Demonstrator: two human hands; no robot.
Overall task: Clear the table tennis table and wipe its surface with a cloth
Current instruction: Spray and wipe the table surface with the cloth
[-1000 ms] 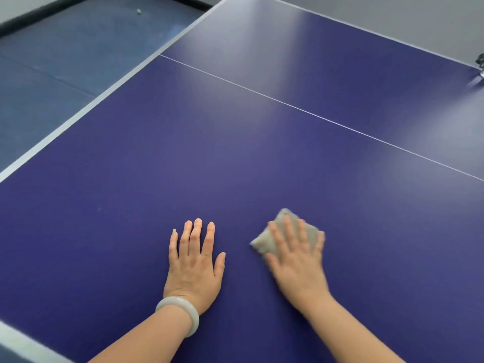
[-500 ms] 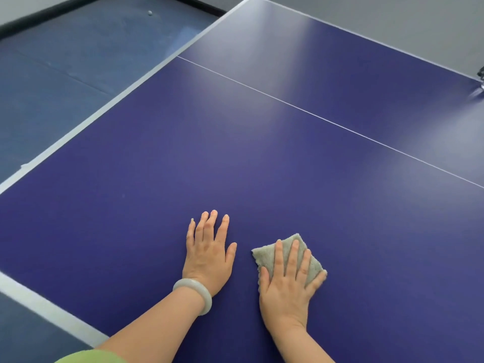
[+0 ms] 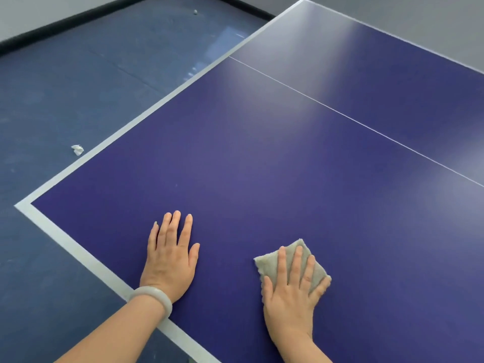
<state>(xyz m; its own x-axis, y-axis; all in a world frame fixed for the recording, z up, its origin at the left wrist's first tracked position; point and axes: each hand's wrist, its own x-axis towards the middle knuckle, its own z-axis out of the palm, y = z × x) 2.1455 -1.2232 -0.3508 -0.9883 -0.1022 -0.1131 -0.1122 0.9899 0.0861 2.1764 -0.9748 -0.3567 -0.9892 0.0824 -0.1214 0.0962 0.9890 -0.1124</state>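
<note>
Head view, the only one I have.

My right hand (image 3: 290,292) lies flat on the cloth (image 3: 271,263). Its fingers (image 3: 296,263) are spread and straight, with no pinch and no curl. The palm sits on the cloth's near edge and presses it onto the table (image 3: 262,166). The cloth is a small folded grey pad at the table's near end, well inside the white border (image 3: 78,247).

My left hand (image 3: 170,260) lies flat on bare table, left of the cloth and apart from it. Its fingers (image 3: 171,229) are straight and nearly together, thumb out. The bracelet (image 3: 154,297) sits over the border. The hand holds nothing and reads as a brace.

Nothing else shows on the top in frame, so I judge clearing is done and the step is wiping. The right side runs out of frame, so that part is unverified.

Doing it well:
- Load through the palm, not the fingertips, so the pad doesn't roll or slip out.
- Make straight overlapping passes from the centre line (image 3: 353,117) back to the near border, then shift sideways.
- Run each pass over the border and off the edge, so dust leaves the top.
- The left hand covers unwiped area. Lift it and do that patch too.
- Glare on the far half hides dust, so check it at a low angle.
- Refold to a fresh face when the pad loads up.

Risk: sweeping off the left edge adds to the floor (image 3: 65,87), which already has a paper scrap (image 3: 77,149) and a small pale ball (image 3: 195,12).
</note>
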